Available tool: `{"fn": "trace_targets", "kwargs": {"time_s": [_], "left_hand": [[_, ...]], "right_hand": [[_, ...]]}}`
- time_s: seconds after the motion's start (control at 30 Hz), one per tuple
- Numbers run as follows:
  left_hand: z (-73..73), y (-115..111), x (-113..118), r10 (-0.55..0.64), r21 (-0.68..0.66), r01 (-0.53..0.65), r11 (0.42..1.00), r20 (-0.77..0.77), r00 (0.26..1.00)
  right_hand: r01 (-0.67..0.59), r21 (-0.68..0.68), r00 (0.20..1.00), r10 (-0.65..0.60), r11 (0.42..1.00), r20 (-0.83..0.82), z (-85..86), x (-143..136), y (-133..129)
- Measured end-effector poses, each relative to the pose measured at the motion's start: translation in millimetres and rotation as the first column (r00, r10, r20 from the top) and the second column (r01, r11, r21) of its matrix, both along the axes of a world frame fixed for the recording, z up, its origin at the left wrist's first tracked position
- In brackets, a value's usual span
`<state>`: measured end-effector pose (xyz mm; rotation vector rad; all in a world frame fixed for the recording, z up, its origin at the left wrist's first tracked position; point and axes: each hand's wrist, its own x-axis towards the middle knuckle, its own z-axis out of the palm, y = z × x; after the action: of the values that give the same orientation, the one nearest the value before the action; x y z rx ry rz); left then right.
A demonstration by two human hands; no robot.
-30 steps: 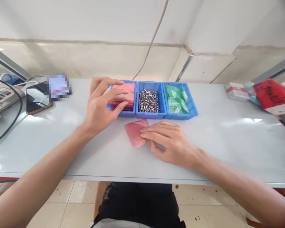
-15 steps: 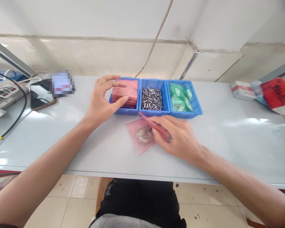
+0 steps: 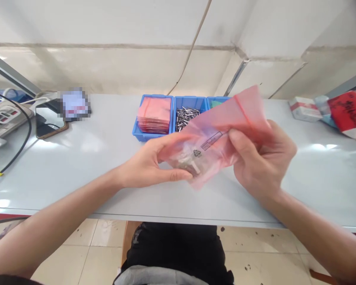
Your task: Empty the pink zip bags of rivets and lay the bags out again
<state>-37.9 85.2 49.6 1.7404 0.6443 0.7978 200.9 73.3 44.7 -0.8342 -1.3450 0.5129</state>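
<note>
Between my hands a translucent pink zip bag is raised off the table and tilted, small pale parts showing in its lower corner. My left hand is closed on that lower corner, thumb in front. At the upper right, my right hand pinches the bag near its red zip strip. Behind them stand blue bins: the left bin holds a stack of pink bags, and the middle one holds loose metal pins. The pink bag hides most of the right bin, where a bit of green shows.
On the left of the table lie a phone, a blurred-out item, a power strip and cables. A small white box and a red package sit at the far right. A wall rises behind.
The pink bag has come up off the table and unfolded to its full length. My left hand has left the stack of pink bags and taken hold of the lower corner.
</note>
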Motion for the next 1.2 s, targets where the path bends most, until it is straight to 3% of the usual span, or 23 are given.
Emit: {"fn": "trace_targets", "kwargs": {"time_s": [0.13, 0.2, 0.4, 0.6, 0.8, 0.93, 1.0, 1.03, 1.13, 1.2], "left_hand": [[2.6, 12, -7, 0.256, -0.024, -0.261, 0.965, 0.304, 0.918], [5.5, 18, -11, 0.322, -0.006, -0.343, 0.939, 0.357, 0.877], [4.0, 22, -11, 0.341, 0.056, -0.384, 0.921, 0.36, 0.869], [-1.4, 20, -11, 0.332, -0.001, -0.355, 0.935, 0.358, 0.873], [2.3, 20, -11, 0.349, 0.102, -0.395, 0.913, 0.309, 0.885], [1.6, 20, -11, 0.388, 0.197, -0.458, 0.867, 0.309, 0.868], [1.4, 19, -10, 0.44, 0.346, -0.535, 0.771, 0.32, 0.839], [1.5, 18, -10, 0.477, 0.447, -0.57, 0.689, 0.312, 0.822], [1.8, 13, -7, 0.647, 0.681, -0.633, 0.367, 0.302, 0.7], [0.6, 13, -7, 0.707, 0.762, -0.63, 0.152, 0.362, 0.608]], "right_hand": [[-0.078, 0.01, 0.994, 0.078, 0.997, -0.072, 0.6, 1, 4], [-0.145, -0.009, 0.987, 0.144, 0.989, -0.064, 2.5, 0, 3], [-0.173, 0.052, 0.985, 0.174, 0.983, 0.003, 1.8, -2, 0], [-0.153, 0.019, 0.988, 0.153, 0.988, 0.016, -1.3, 1, 2], [-0.134, 0.001, 0.991, 0.134, 0.991, 0.029, -2.3, 3, 5], [-0.024, 0.054, 0.999, 0.022, 0.998, 0.041, -3.8, 3, 8], [0.047, 0.107, 0.994, -0.057, 0.993, 0.089, -3.5, 3, 9], [0.082, 0.145, 0.988, -0.099, 0.986, 0.117, -3.1, 2, 9], [0.123, 0.28, 0.969, -0.175, 0.952, 0.171, -1.5, 1, 8], [0.122, 0.352, 0.965, -0.194, 0.928, 0.176, -0.9, 1, 8]]}}
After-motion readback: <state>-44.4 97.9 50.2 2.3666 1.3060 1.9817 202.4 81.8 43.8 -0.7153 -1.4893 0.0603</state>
